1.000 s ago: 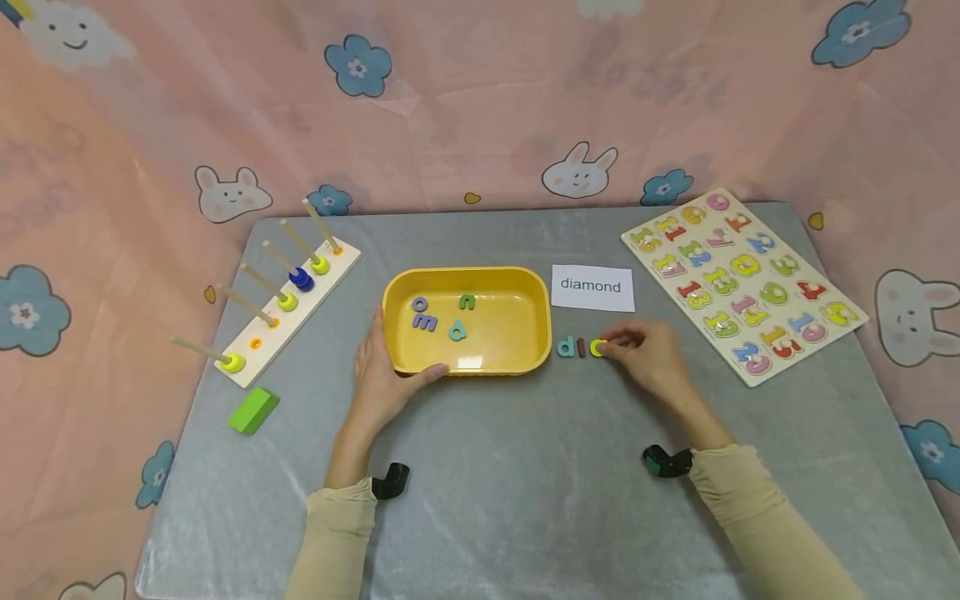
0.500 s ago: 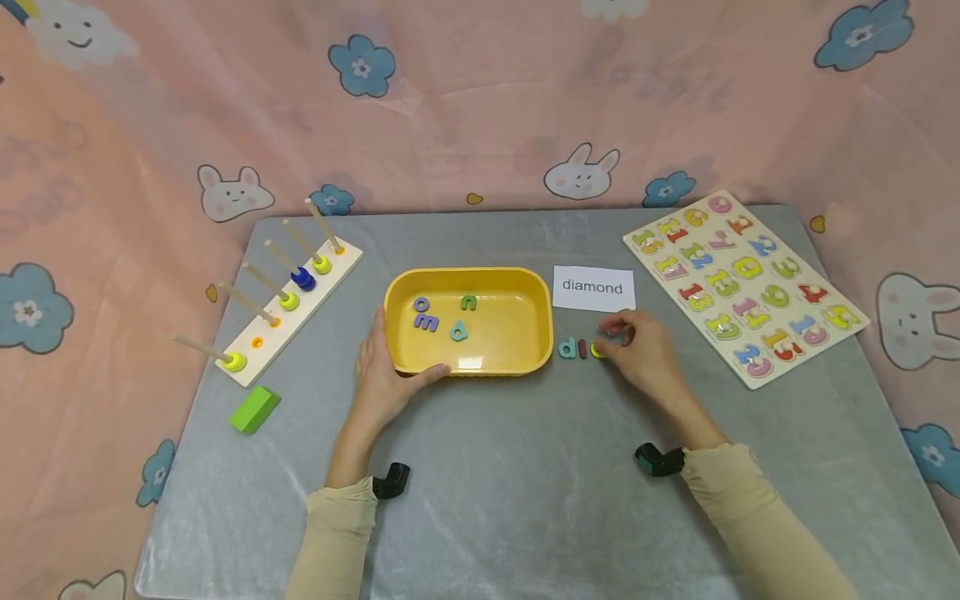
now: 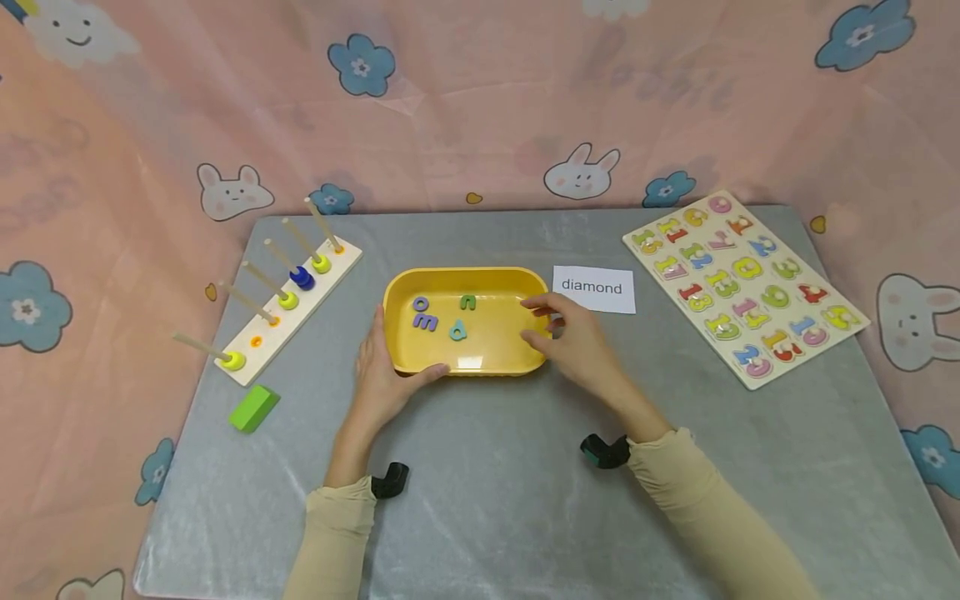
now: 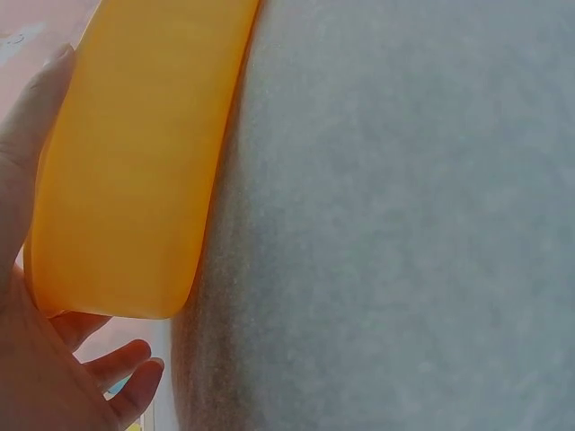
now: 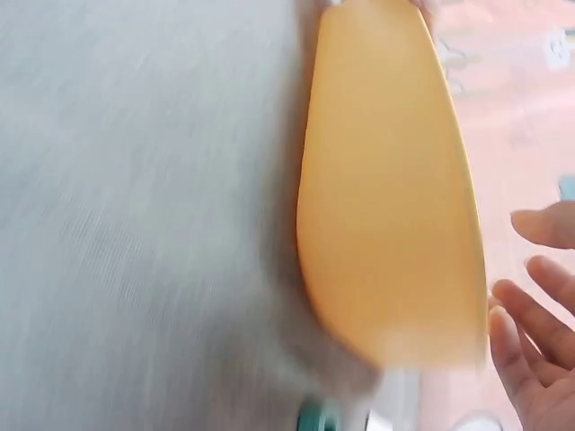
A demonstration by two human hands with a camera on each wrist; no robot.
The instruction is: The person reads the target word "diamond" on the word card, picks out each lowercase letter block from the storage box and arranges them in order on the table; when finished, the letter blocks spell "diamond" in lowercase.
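While the left hand [image 3: 378, 382] grips the yellow oblong plastic tray [image 3: 495, 329], the right hand [image 3: 573, 342] hovers half-spread over its right edge; grey fabric tabletop [image 3: 487, 483] surrounds it.

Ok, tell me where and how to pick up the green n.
Pinch the green n by its outer left and right sides, probably best from above and the right. It lies flat inside the yellow tray, whose raised walls would likely hinder a low approach. The right hand is over the tray's right end, while the purple o and purple m lie left of the n.
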